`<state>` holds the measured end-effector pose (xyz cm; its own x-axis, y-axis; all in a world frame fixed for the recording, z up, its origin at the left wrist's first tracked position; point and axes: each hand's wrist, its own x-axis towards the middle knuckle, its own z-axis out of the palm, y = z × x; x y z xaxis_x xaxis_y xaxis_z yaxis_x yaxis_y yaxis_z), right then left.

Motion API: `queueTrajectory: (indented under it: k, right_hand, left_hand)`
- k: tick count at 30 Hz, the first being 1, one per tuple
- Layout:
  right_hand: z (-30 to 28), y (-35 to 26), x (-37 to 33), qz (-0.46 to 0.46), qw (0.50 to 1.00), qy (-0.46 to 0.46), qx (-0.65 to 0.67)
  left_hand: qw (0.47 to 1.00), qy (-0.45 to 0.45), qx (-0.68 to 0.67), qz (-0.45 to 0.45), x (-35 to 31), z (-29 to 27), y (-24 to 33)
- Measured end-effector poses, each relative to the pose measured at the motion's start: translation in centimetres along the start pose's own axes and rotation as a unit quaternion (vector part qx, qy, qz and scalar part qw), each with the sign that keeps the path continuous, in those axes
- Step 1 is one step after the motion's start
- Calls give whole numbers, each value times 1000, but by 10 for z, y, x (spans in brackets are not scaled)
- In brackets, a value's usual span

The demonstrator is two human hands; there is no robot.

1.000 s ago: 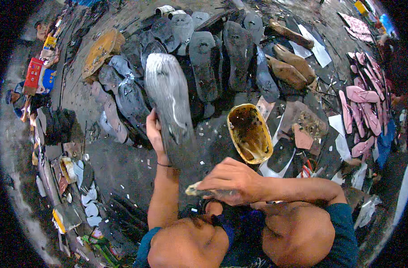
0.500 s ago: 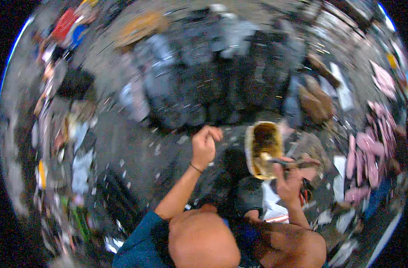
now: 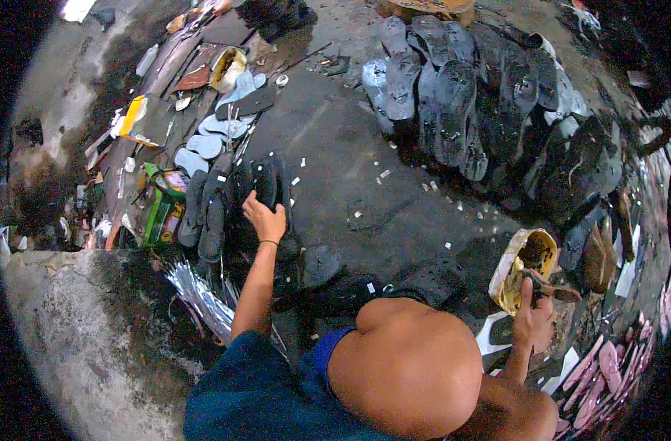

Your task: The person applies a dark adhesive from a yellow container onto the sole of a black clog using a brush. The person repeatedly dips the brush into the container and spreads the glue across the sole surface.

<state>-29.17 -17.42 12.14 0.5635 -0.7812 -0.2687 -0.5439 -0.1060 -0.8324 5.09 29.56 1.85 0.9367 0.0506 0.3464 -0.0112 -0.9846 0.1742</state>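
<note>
My left hand (image 3: 265,220) reaches forward, its thumb and fingers apart, at the near end of a black shoe sole (image 3: 265,182) in a row of dark soles. Whether the fingertips touch it I cannot tell. At the right, my right hand (image 3: 535,327) is closed round a brush (image 3: 527,273) with a glue-coated end, held at the mouth of a cut-open tub (image 3: 500,275). Yellowish, crusted glue lines the tub. Part of the brush's handle is hidden by my fingers.
A big heap of black soles (image 3: 453,103) lies ahead to the right. Pale blue soles (image 3: 203,145) and a green box (image 3: 161,213) are at the left. Silvery strips (image 3: 203,298) lie beside my left forearm; pink soles (image 3: 607,367) pile up at the lower right.
My view has swung to the left, and the blur is gone. My left hand has moved from bare floor to the dark soles. The brush stays in my right hand by the tub.
</note>
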Motion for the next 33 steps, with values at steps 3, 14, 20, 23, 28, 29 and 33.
queueTrajectory:
  k: [3, 14, 20, 23, 28, 29, 33]
  right_hand:
    - [-10, 8, -11, 13, 994, 74, -82]
    - [-38, 20, 15, 85, 961, 140, -222]
    - [2, 49, 69, -68, 951, 168, -251]
    - [-17, 69, 69, -70, 906, 110, -402]
    - [-45, -5, -20, -86, 818, -11, -568]
    - [-59, -7, -24, -13, 839, -92, -536]
    - [-99, 4, -18, 104, 977, -173, -74]
  left_hand:
    - [998, 2, 29, -62, 15, 8, -17]
    - [845, -320, -427, -28, -3, -140, 129]
    - [756, -491, -311, 302, -122, -51, 235]
    - [752, -424, -296, 408, -165, 4, 271]
    - [747, -387, -274, 466, -143, 29, 267]
    - [732, -386, -291, 480, -142, 33, 277]
    - [706, -387, -223, 549, -133, 30, 305]
